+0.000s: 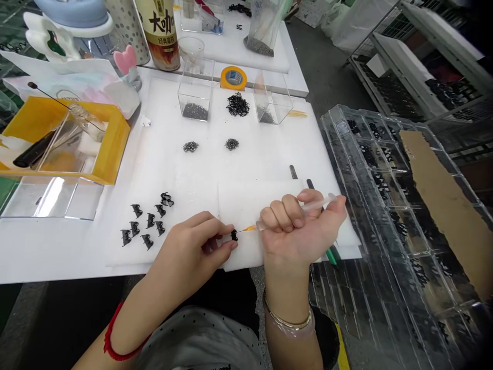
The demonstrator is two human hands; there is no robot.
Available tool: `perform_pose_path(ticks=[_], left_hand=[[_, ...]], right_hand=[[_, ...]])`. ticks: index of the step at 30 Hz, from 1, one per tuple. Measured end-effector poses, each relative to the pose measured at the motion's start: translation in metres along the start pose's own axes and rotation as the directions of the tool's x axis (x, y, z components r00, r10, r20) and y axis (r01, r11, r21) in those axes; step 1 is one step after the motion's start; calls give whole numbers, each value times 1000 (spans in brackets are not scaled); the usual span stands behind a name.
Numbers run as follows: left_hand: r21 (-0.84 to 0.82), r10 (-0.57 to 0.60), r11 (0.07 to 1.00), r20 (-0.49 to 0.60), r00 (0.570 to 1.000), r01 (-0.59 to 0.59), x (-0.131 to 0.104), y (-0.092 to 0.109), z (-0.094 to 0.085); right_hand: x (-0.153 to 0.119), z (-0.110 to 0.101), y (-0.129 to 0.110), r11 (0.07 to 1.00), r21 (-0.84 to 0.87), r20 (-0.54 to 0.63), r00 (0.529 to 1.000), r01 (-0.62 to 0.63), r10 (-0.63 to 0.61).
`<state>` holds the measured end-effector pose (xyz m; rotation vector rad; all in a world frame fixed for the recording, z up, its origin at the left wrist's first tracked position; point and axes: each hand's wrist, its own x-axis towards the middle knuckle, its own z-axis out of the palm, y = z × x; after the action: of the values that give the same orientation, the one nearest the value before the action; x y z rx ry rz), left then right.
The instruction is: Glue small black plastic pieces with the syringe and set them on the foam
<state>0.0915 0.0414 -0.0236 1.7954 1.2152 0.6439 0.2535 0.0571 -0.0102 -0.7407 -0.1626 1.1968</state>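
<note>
My left hand point(194, 246) pinches a small black part point(234, 235) between thumb and fingers, just above the white work pad. My right hand point(298, 226) is closed around a clear syringe point(314, 204), its thumb by the plunger end. The syringe's orange-hubbed needle point(248, 228) points left, its tip at or very near the black part; whether they touch I cannot tell. Left of my left hand, several small black pieces point(150, 221) with jagged outlines lie on the white board. Two tweezer-like tool ends point(293, 172) stick out beyond my right hand.
Two small piles of tiny dark bits point(231, 144) lie mid-board. Behind them are clear boxes point(194, 103), a heap of black pieces point(238, 105) and yellow tape point(233, 78). A yellow tray point(115, 149) stands left. Stacked clear compartment trays point(339, 121) stand right of the table.
</note>
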Motion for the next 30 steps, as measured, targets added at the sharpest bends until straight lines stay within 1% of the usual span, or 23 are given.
perform_pose_path(ticks=[10, 18, 30], left_hand=[[8, 16, 1000, -9, 1000, -16, -1, -2, 0], [10, 35, 999, -22, 999, -35, -1, -1, 0], [18, 44, 999, -26, 999, -44, 0, -1, 1]], right_hand=[[2, 0, 1, 1000, -21, 0, 1000, -6, 6], [3, 0, 1, 1000, -6, -35, 999, 10, -10], [4, -3, 3, 999, 3, -1, 999, 34, -34]])
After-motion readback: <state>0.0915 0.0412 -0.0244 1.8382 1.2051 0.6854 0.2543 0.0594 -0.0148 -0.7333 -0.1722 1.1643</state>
